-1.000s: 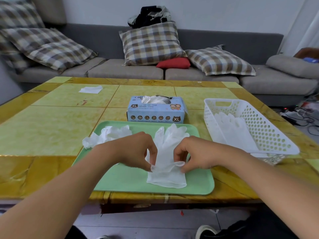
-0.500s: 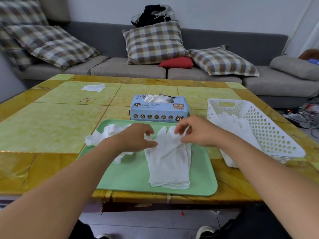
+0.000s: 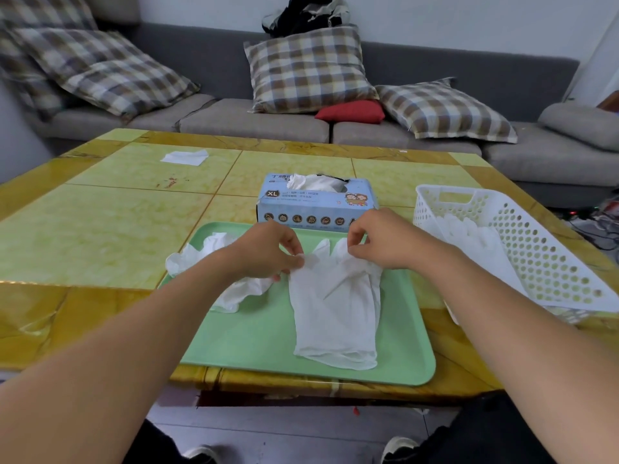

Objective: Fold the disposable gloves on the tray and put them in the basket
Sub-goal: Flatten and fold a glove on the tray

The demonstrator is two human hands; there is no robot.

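Both hands worked the far end of a flat white glove on the green tray. Left hand pinched the glove's finger end w/ thumb and forefinger, at the glove's left upper corner. Right hand pinched the finger tips on the other side, fingers curled down onto the material. Glove lay stretched from the two pinch points back toward the person, cuff end nearest the tray's near rim, some creases thru the middle.

Just left of and partly under the left hand's wrist: a crumpled glove pile, also on the tray, spilling over its left rim. Right of the right hand, well clear of the grip: white perforated basket on the table, w/ gloves already inside. Straight beyond both hands, just past the tray's far rim: blue XL glove box, a glove poking from its opening. Far left beyond the left hand, a white tissue lay on the table.
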